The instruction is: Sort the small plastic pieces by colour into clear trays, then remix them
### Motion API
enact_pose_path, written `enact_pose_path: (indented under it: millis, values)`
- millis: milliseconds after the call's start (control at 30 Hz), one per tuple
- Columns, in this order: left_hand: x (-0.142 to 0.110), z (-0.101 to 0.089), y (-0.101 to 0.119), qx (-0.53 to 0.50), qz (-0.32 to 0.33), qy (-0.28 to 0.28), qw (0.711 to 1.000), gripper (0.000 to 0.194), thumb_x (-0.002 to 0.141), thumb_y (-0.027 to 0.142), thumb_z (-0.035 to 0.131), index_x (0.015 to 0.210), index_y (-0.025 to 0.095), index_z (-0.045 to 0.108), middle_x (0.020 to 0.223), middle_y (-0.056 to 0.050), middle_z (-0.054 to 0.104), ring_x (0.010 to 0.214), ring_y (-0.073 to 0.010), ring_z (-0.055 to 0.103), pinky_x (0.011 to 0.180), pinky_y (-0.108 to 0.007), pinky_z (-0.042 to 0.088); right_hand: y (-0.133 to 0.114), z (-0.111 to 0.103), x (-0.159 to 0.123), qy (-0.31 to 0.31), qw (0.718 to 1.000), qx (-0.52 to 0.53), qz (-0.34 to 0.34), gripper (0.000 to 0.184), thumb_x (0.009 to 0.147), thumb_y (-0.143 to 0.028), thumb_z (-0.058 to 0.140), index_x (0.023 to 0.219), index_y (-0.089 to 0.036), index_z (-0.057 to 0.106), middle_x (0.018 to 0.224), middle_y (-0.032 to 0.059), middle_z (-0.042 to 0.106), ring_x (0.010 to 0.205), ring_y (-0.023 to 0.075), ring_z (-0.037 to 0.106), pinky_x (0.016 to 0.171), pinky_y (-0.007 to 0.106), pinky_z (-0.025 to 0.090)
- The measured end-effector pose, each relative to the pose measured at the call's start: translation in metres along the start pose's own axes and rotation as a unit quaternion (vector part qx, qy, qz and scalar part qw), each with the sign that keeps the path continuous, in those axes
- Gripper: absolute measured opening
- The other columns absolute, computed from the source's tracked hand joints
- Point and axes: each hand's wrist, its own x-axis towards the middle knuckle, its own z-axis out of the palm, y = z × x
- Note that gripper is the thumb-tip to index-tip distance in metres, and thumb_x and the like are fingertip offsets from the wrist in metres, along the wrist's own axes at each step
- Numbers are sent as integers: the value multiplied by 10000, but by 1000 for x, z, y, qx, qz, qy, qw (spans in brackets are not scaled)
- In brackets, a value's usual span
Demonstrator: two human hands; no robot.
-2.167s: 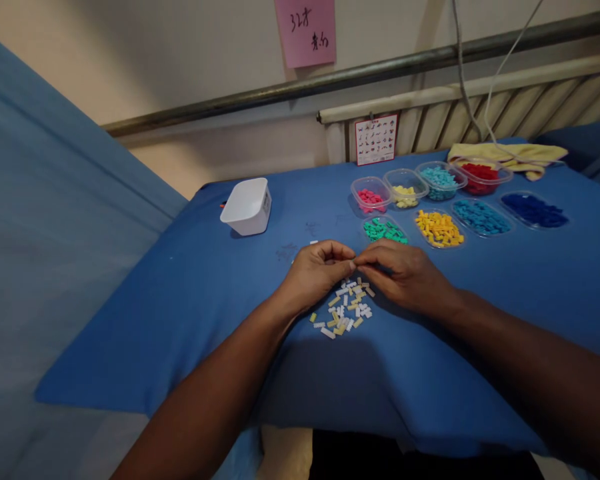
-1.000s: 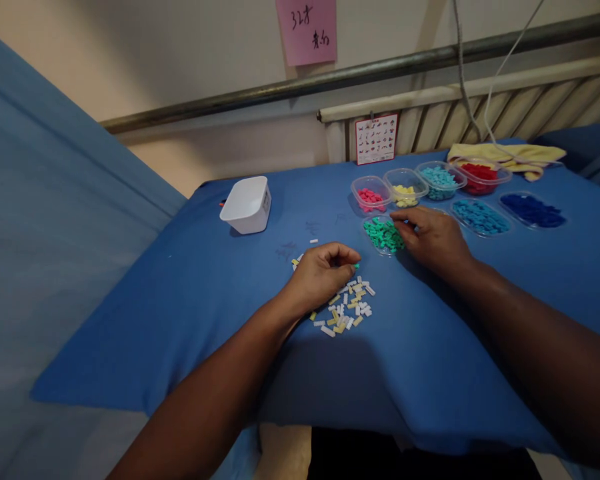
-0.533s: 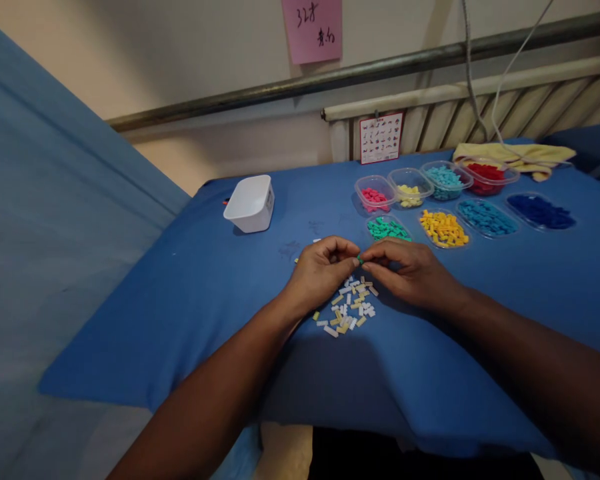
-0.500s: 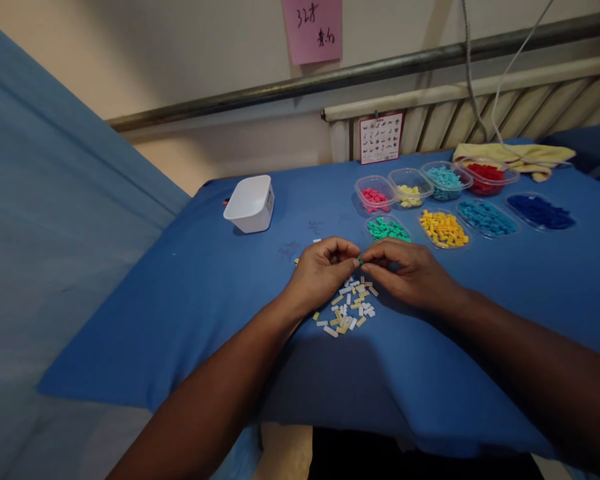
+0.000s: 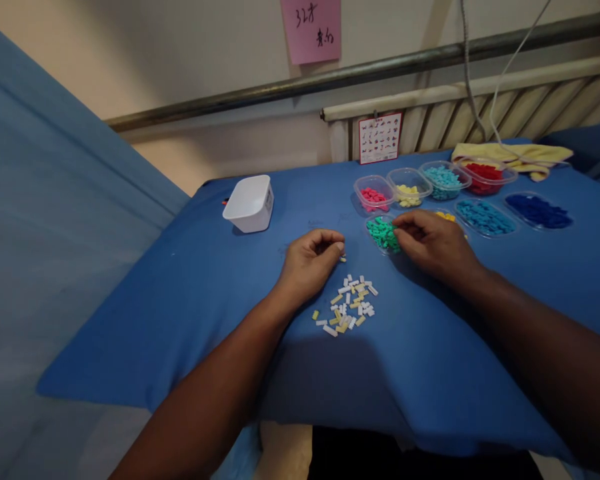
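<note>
My left hand (image 5: 311, 265) is closed in a pinch above the blue cloth, with a small white-and-yellow building brick piece (image 5: 343, 258) at its fingertips. My right hand (image 5: 436, 245) reaches over the right rim of the clear tub of green bricks (image 5: 381, 233). Its thumb and forefinger are nearly together there; whatever sits between them is hidden. Just in front of my left hand, a loose pile of white and pale yellow bricks (image 5: 349, 305) lies spread on the cloth.
Clear tubs hold pink bricks (image 5: 373, 199), pale yellow bricks (image 5: 408, 195), light blue bricks (image 5: 444, 181), red bricks (image 5: 484, 179), blue bricks (image 5: 485, 218) and dark blue bricks (image 5: 539, 211). My right hand partly covers orange-yellow bricks (image 5: 447, 217). A white container (image 5: 250, 204) stands back left; a yellow cloth (image 5: 513, 157) lies back right.
My hands have parted. The right one moved right and away from me to the green tub; the left shifted slightly left. A green brick held between them is out of sight.
</note>
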Motion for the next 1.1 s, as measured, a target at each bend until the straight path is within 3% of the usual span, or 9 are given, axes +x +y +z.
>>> enact_pose_path:
  millis: [133,300,533,833,1000,1100]
  values:
    - [10,-17,-1,66,22,64,996,201,857,337,784,988,183,789,781,-7,698,656,-121,578,616,-257,453,25,-1,13,22,998,-58,-18,221,955,-284,661,1077,-228,837,918,84,804,795,276,741,783,438,592]
    - [18,-27,-9,102,43,92,989,214,876,355,751,994,181,789,817,-14,716,669,-128,584,635,-264,462,29,10,16,16,998,-56,-36,275,985,-277,634,1160,-244,843,1091,92,843,973,295,781,891,441,604]
    - [23,-34,-18,141,47,95,984,241,894,376,721,1025,186,794,867,-31,743,713,-149,628,667,-273,501,25,11,14,15,998,-52,-29,277,943,-252,669,1169,-243,830,1055,82,837,860,265,764,847,429,612]
    - [23,-37,-19,150,36,80,985,310,904,413,708,1080,170,783,806,-22,714,668,-158,624,633,-284,494,19,12,13,21,998,-48,-30,267,996,-279,647,1170,-226,842,1129,99,856,1037,310,802,934,453,620]
    - [28,-60,-17,253,34,72,964,292,924,413,673,1051,185,802,915,-53,775,798,-200,691,723,-314,519,21,14,11,-79,989,-63,-105,361,1039,-267,555,1270,-173,815,1186,150,840,1089,352,781,993,525,609]
    - [30,-81,-12,323,25,53,944,290,933,426,655,1013,194,810,949,-69,794,868,-227,705,774,-333,527,23,14,10,-79,986,-76,-126,383,1042,-235,523,1288,-153,805,1177,155,838,1088,347,777,1010,529,603]
